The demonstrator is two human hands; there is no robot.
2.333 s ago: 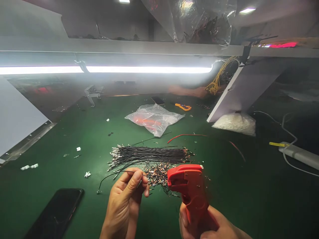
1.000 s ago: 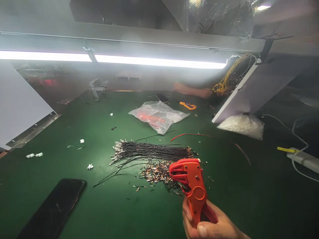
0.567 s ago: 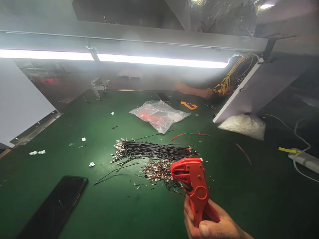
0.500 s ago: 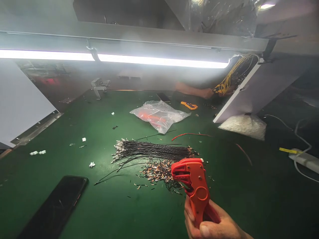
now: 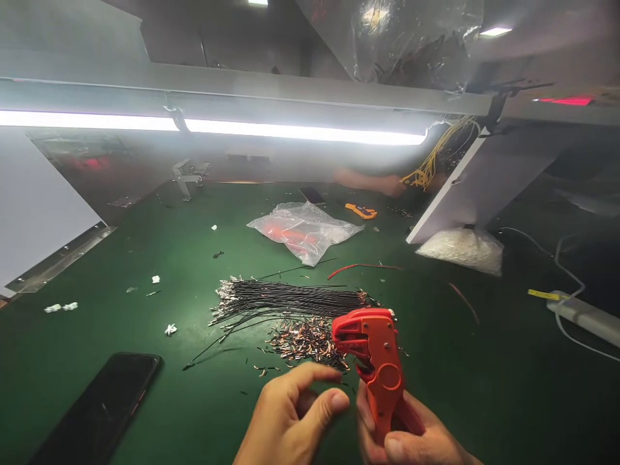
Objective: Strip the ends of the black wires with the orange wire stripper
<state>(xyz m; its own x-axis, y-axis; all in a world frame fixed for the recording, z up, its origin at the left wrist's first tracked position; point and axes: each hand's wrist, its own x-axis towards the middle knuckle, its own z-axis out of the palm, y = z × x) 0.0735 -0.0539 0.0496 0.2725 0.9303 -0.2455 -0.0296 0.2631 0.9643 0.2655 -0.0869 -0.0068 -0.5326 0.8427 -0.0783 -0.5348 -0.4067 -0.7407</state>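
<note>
Head view: right hand (image 5: 411,444), clenched round the grip of one red hand tool (image 5: 380,361), pistol-shaped, head uppermost and nose toward the left. Left hand (image 5: 290,413), released, thumb and fingers parted, just beside the tool's grip, in front of the clippings. Clippings (image 5: 305,341), one loose heap, black and copper-coloured, by the nose of the tool. Black wires (image 5: 295,298), one bundle, laid crosswise directly behind the heap, pale metallic tips at left, coppery ends at right; a few strands stray toward the left. Red wire (image 5: 363,265), one length, slightly curved, behind the bundle. Clear plastic bag (image 5: 310,236), one, red contents showing through. Yellow-orange tool (image 5: 361,211), one, lying beyond the bag. Knotted bag (image 5: 462,250), one, filled with whitish pieces, at the foot of a slanted panel (image 5: 489,174). Black phone (image 5: 99,407), one, flat on the green work surface (image 5: 184,426), near left.
</note>
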